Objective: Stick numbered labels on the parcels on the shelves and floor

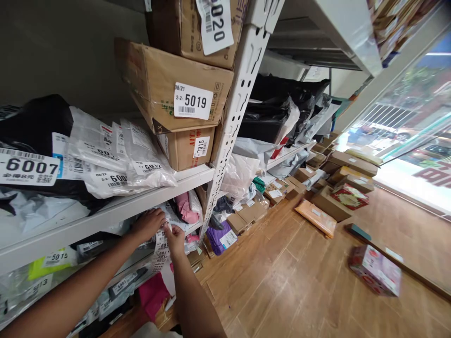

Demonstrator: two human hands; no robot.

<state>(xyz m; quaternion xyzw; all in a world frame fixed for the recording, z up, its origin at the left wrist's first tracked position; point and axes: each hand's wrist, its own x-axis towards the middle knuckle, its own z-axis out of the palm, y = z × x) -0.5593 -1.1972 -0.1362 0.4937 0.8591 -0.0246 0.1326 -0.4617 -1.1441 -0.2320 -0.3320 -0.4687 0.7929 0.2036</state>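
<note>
A long strip of printed number labels (162,256) hangs down in front of the lower shelf. At its top end, my left hand (151,224) is closed with the fingertips on the strip's edge. Close beside it, my right hand (175,238) pinches the same end from the right. Whether a single label is lifted off between the fingertips is too small to tell. Just behind my hands lies a pink parcel (186,208) on the lower shelf. Below them is a magenta bag (154,295).
The white upper shelf edge (141,199) runs above my forearms. It carries labelled plastic mailers (148,152) and a stacked carton (190,94). A perforated shelf post (232,117) stands to the right. On the wooden floor (268,281) are an orange parcel (316,217) and a pink box (375,270).
</note>
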